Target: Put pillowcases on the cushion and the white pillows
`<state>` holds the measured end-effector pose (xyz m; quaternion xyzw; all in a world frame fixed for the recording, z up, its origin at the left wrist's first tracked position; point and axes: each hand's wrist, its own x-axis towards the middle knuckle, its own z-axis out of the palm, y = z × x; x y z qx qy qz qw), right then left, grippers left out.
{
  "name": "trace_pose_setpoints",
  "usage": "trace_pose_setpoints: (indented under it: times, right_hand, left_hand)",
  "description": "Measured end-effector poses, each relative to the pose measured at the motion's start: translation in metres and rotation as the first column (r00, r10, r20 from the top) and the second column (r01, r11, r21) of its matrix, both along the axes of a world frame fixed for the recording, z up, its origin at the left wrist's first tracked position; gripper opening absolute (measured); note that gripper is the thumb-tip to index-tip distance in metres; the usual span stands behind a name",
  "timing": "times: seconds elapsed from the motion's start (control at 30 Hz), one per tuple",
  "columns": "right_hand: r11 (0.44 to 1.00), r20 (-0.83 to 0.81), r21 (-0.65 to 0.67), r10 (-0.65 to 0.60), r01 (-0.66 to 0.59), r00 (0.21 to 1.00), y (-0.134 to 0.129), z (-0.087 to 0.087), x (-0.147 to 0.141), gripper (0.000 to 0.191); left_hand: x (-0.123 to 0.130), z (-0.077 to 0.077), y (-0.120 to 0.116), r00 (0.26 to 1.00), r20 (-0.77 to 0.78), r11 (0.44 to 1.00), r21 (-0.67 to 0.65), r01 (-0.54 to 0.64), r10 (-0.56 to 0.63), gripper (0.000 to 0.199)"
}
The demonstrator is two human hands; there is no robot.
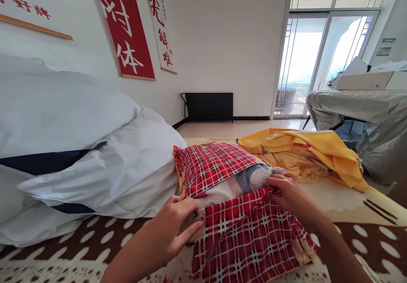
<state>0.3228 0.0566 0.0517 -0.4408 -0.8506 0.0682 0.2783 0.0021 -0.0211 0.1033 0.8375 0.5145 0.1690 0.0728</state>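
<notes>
A red plaid pillowcase (241,236) with cream corners lies in front of me, its opening running across the middle. Inside the gap shows a pillow (222,193) with white and blue-grey patterned fabric. At the left end of the opening, my left hand (174,221) has the cover's edge between its thumb and fingers; some fingertips are hidden by the cloth. My right hand (288,192) pinches the edge at the right end, close to a bunched white part of the pillow.
Large white pillows or bedding (104,168) are heaped on the left. A yellow cloth (305,143) lies crumpled at the right back. Below is a brown-and-cream spotted blanket (365,238). A plastic-covered table (365,105) stands at the right; a black panel (210,106) leans by the wall.
</notes>
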Motion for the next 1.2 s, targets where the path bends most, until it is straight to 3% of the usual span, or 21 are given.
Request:
trace_pose_setpoints:
  times: [0.1,0.3,0.47,0.57,0.63,0.8,0.93,1.07,1.2]
  right_hand:
    - [0.995,-0.048,0.083,-0.042,0.046,0.998,0.002,0.001,-0.004,0.027]
    - [0.975,-0.061,0.17,-0.131,0.14,0.989,0.004,-0.001,-0.003,0.009]
    - [0.914,-0.161,0.314,-0.215,0.256,0.963,0.01,-0.007,-0.006,0.007]
    - [0.945,-0.189,0.248,-0.168,0.212,0.967,0.013,-0.011,-0.008,0.007]
    - [0.975,-0.215,0.162,-0.113,0.149,0.97,0.014,-0.013,-0.01,0.009]
    - [0.997,-0.23,-0.043,-0.074,0.066,0.97,0.014,-0.014,-0.013,0.018]
    - [0.994,-0.211,-0.086,0.045,-0.064,0.977,0.008,-0.01,-0.021,0.019]
    - [0.956,-0.139,-0.225,0.158,-0.186,0.978,0.006,-0.009,-0.022,0.026]
    - [0.846,-0.114,-0.428,0.298,-0.318,0.948,0.014,-0.014,-0.006,0.034]
  left_hand:
    - [-0.003,-0.003,0.004,0.999,0.036,0.999,0.042,-0.035,0.034,0.021]
    - [-0.009,-0.013,0.019,0.993,0.098,0.961,0.262,-0.087,0.063,0.018]
    - [-0.004,-0.016,0.024,0.95,0.223,0.887,0.361,-0.289,0.219,0.025]
    - [-0.001,-0.015,0.02,0.906,0.278,0.883,0.262,-0.391,0.319,0.032]
    - [0.0,-0.013,0.016,0.895,0.29,0.908,0.151,-0.392,0.338,0.033]
    - [0.002,-0.008,0.011,0.917,0.32,0.972,-0.086,-0.22,0.237,0.036]
    - [-0.001,-0.008,0.019,0.969,0.235,0.976,-0.216,-0.026,0.078,0.036]
    - [-0.009,-0.015,0.036,0.987,0.159,0.945,-0.32,0.071,-0.02,0.028]
    - [-0.019,-0.018,0.046,0.995,0.08,0.897,-0.435,0.082,-0.052,0.031]
